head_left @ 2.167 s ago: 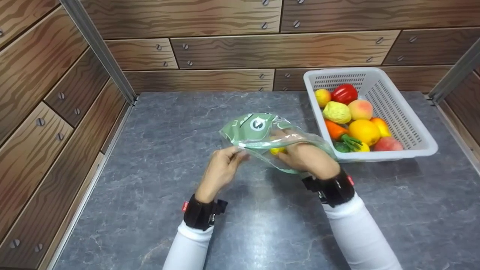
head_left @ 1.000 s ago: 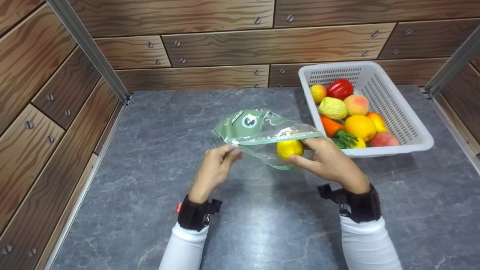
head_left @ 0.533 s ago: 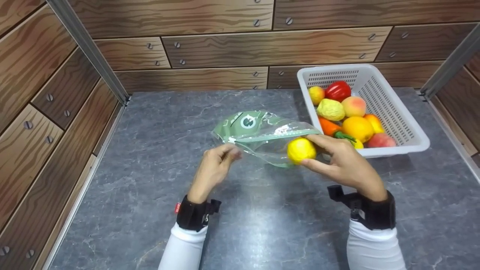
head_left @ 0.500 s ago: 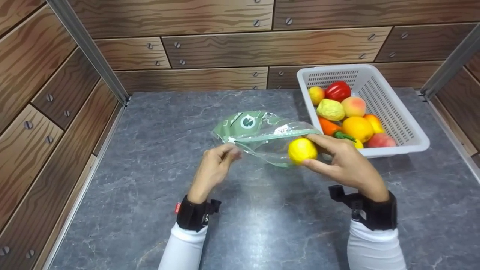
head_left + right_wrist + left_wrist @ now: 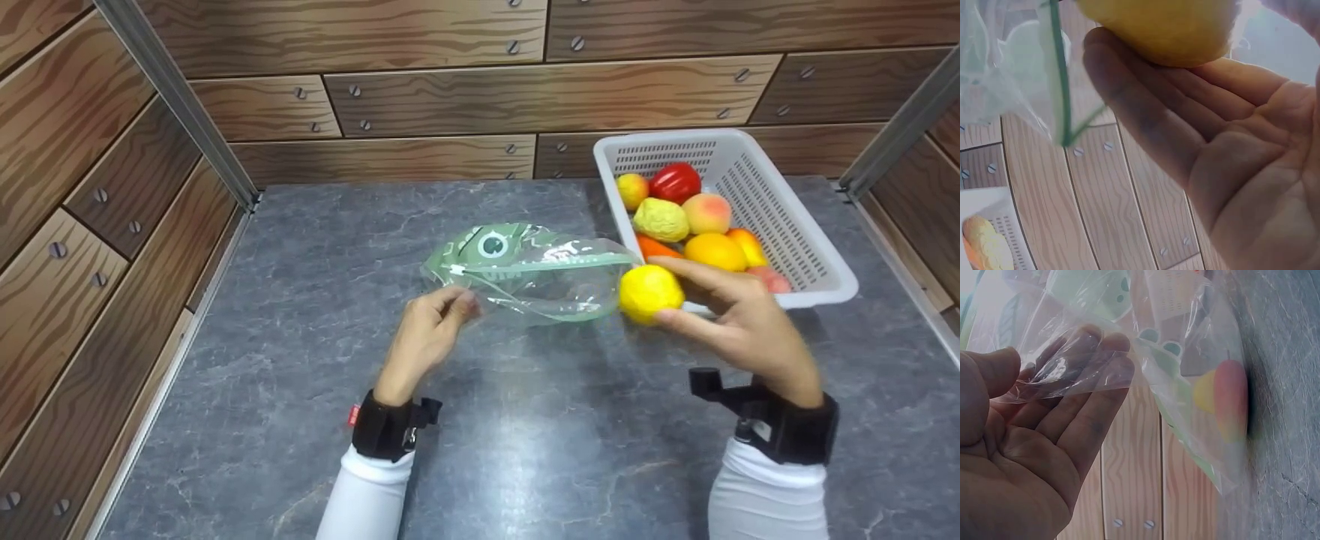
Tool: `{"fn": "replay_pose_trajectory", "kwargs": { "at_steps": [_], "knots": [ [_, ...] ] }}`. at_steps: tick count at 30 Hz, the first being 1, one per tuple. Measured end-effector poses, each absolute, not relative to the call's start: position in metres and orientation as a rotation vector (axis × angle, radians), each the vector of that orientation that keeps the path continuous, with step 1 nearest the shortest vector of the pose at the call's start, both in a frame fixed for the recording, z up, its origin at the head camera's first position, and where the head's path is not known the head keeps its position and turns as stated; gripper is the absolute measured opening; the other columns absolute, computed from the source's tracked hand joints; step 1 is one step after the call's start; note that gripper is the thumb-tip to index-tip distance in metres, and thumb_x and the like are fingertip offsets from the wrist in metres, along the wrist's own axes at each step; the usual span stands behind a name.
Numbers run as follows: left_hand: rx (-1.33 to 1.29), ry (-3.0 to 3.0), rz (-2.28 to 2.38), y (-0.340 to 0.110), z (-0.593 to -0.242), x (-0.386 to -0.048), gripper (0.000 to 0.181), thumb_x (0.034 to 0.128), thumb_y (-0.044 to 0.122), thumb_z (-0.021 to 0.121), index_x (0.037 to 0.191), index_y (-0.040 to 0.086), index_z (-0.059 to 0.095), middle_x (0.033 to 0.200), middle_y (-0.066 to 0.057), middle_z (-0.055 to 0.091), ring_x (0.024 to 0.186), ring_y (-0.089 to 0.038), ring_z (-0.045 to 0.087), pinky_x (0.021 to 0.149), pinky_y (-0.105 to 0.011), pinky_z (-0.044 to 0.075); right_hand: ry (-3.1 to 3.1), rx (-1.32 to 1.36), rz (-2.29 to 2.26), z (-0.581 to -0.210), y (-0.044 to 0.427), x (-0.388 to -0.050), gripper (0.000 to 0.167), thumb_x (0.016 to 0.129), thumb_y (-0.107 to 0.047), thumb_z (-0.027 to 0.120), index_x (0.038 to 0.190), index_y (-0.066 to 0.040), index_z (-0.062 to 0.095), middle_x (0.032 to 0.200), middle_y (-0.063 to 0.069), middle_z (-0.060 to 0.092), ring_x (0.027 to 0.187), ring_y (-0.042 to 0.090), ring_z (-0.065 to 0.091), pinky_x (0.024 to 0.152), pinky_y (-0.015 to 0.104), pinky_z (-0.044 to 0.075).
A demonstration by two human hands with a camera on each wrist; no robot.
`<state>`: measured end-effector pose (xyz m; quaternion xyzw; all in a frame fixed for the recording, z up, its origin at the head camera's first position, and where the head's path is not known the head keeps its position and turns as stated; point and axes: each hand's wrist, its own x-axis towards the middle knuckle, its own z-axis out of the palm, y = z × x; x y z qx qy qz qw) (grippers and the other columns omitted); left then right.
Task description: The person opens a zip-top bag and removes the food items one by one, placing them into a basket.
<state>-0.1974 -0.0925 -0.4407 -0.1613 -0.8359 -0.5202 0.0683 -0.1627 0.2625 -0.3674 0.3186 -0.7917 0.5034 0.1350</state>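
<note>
A clear zip bag (image 5: 559, 274) with a green cartoon print and a white slider (image 5: 456, 269) is held up over the grey table. My left hand (image 5: 426, 330) pinches the left end of its mouth between thumb and fingers. In the left wrist view, a red-and-yellow fruit (image 5: 1231, 399) and a yellow piece (image 5: 1203, 391) show low in the bag. My right hand (image 5: 739, 322) holds a yellow lemon (image 5: 651, 294) in its fingertips, just right of the bag's mouth. In the right wrist view, the lemon (image 5: 1168, 31) is cut off by the top edge.
A white perforated basket (image 5: 817, 298) stands at the back right. Inside lie a red pepper (image 5: 676, 182), a wrinkled yellow-green piece (image 5: 661, 219), a peach (image 5: 706, 214), an orange (image 5: 714, 252), a partly hidden carrot (image 5: 656, 247) and other fruit. Wood-patterned walls border the table.
The right hand has drawn out of the bag and moved right with the lemon, toward the basket's front corner. My left hand stays at the bag, whose mouth has narrowed.
</note>
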Motion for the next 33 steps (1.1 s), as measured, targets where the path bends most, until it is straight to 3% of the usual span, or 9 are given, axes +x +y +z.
{"fn": "replay_pose_trajectory", "kwargs": {
  "at_steps": [3,6,10,17,22,24,30,33],
  "knots": [
    [-0.487,-2.513,-1.551,-0.094,-0.441,-0.199,0.029,0.1083,0.024,0.056,0.095,0.004,0.074,0.090,-0.010,0.076,0.085,-0.024,0.073,0.078,-0.040,0.060,-2.206,0.824,1.594,-0.368,0.275,-0.161,0.054,0.078,0.030,0.067,0.130,0.017,0.061,0.124,0.001,0.074,0.104,0.009,0.072,0.088,0.018,0.057],
    [-0.485,-2.507,-1.536,-0.095,-0.440,-0.199,0.029,0.1085,0.021,0.056,0.094,0.004,0.074,0.087,-0.010,0.075,0.081,-0.024,0.071,0.074,-0.038,0.059,-2.152,0.624,1.711,-0.370,0.288,-0.162,0.049,0.083,0.027,0.066,0.130,0.014,0.062,0.120,0.001,0.075,0.101,0.010,0.073,0.084,0.017,0.058],
    [-0.465,-2.503,-1.526,-0.097,-0.439,-0.199,0.028,0.1080,0.020,0.056,0.095,0.003,0.074,0.086,-0.010,0.074,0.077,-0.021,0.067,0.071,-0.035,0.057,-2.138,0.348,1.803,-0.377,0.303,-0.170,0.044,0.091,0.013,0.071,0.134,0.007,0.063,0.119,-0.003,0.075,0.104,0.009,0.072,0.084,0.017,0.058],
    [-0.474,-2.486,-1.507,-0.099,-0.439,-0.200,0.030,0.1082,0.021,0.055,0.093,0.002,0.073,0.082,-0.011,0.072,0.073,-0.019,0.064,0.066,-0.032,0.054,-2.236,0.070,1.677,-0.395,0.320,-0.192,0.049,0.096,-0.005,0.074,0.139,0.009,0.057,0.117,-0.012,0.071,0.103,0.000,0.069,0.075,0.015,0.058],
    [-0.496,-2.475,-1.530,-0.099,-0.441,-0.200,0.038,0.1080,0.031,0.052,0.093,0.003,0.073,0.086,-0.012,0.075,0.081,-0.025,0.071,0.073,-0.039,0.059,-2.375,-0.085,1.460,-0.405,0.324,-0.206,0.055,0.098,-0.013,0.073,0.145,0.005,0.053,0.139,0.017,0.063,0.107,-0.007,0.060,0.085,0.008,0.052],
    [-0.502,-2.471,-1.536,-0.099,-0.441,-0.200,0.039,0.1078,0.032,0.051,0.094,0.003,0.072,0.087,-0.012,0.075,0.082,-0.026,0.072,0.075,-0.041,0.060,-2.423,-0.124,1.363,-0.409,0.327,-0.210,0.056,0.097,-0.014,0.073,0.146,0.004,0.052,0.144,0.026,0.057,0.111,0.002,0.062,0.087,0.004,0.048],
    [-0.495,-2.472,-1.519,-0.098,-0.440,-0.200,0.032,0.1084,0.023,0.054,0.093,0.002,0.072,0.086,-0.013,0.075,0.081,-0.027,0.071,0.073,-0.042,0.060,-2.512,-0.139,1.147,-0.421,0.337,-0.218,0.062,0.094,-0.010,0.074,0.147,0.008,0.048,0.142,0.037,0.052,0.122,0.051,0.059,0.079,-0.002,0.042],
    [-0.484,-2.476,-1.518,-0.098,-0.439,-0.200,0.030,0.1084,0.020,0.054,0.093,0.002,0.073,0.086,-0.013,0.075,0.080,-0.027,0.071,0.074,-0.043,0.060,-2.539,-0.114,1.074,-0.429,0.341,-0.221,0.063,0.092,-0.010,0.073,0.146,0.011,0.048,0.137,0.041,0.052,0.117,0.054,0.059,0.074,-0.003,0.036]
  ]
}}
